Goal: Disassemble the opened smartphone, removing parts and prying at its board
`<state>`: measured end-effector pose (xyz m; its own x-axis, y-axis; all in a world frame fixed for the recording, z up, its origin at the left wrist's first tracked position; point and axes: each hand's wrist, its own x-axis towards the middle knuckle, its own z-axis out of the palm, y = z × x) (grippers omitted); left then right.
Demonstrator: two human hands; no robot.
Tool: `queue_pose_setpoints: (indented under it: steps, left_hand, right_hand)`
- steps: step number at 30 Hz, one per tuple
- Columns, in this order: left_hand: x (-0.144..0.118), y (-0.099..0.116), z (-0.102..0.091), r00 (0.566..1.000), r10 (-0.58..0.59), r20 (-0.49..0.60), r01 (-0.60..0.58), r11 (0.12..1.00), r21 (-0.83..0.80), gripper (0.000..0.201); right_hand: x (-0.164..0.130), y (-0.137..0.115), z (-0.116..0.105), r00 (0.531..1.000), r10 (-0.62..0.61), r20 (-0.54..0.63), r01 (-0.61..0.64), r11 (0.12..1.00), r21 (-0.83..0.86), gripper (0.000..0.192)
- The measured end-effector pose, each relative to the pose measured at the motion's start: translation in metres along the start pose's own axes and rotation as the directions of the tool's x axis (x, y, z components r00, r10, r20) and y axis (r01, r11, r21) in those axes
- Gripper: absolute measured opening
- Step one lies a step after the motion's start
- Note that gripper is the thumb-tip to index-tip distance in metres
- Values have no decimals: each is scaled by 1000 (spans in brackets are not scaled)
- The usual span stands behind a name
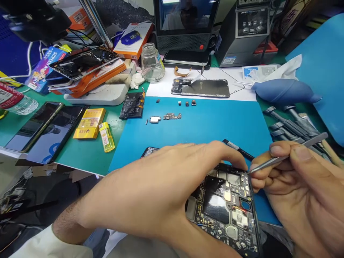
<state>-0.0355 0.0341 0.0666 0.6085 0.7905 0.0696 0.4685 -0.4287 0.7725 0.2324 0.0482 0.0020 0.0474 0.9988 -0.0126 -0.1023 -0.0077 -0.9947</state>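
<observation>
Two bare hands on this one: the left hand [166,190] is wrapped over an opened smartphone [228,211], fingers at its top edge, while the right hand [303,186] pinches steel tweezers [264,165], tip right at the phone's upper right corner. The phone's at the near side of the blue mat [212,125], tilted, guts showing: dark frame, a glossy black film [216,206] over the middle, silver and gold patches across the circuit board, plus a round hole with blue showing through. As for writing, the grey bench unit [245,36] has a white sticker too small to read, the orange-and-white box [134,39] has a dark blue oval with illegible print, the purple-and-blue box [47,68] reads "SCREEN AS" before it gets cut off, and the yellow lighter [106,138] wears a white label I can't make out.
</observation>
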Motion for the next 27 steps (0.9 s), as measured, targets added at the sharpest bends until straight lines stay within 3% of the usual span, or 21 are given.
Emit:
queue_pose_setpoints:
  steps: [3, 6, 11, 18, 22, 27]
  left_hand:
    - [1, -11, -2, 997, 28, 74, -20, 994, -107, 83]
    - [-1, -15, -3, 994, 39, 101, -27, 993, -111, 86]
    - [-3, -7, 1, 999, 19, 40, -19, 1000, 3, 81]
    - [-1, -13, 5, 994, 90, 54, -90, 996, -15, 78]
    - [-1, -14, 10, 996, 83, 24, -84, 994, 66, 75]
    - [1, -15, 17, 995, 92, -48, -90, 995, 45, 79]
  right_hand:
    - [-1, -1, -1, 1000, -2, -2, 2, 1000, -4, 30]
    - [-1, -2, -3, 1000, -5, 8, 5, 1000, -16, 28]
    - [-2, -1, -3, 1000, -2, 17, 2, 1000, -18, 24]
    - [-4, -2, -4, 999, -6, 33, 7, 1000, -26, 28]
    - [-6, 0, -4, 1000, -14, -2, 14, 998, -57, 28]
    - [-5, 4, -9, 999, -16, -35, 14, 998, -66, 27]
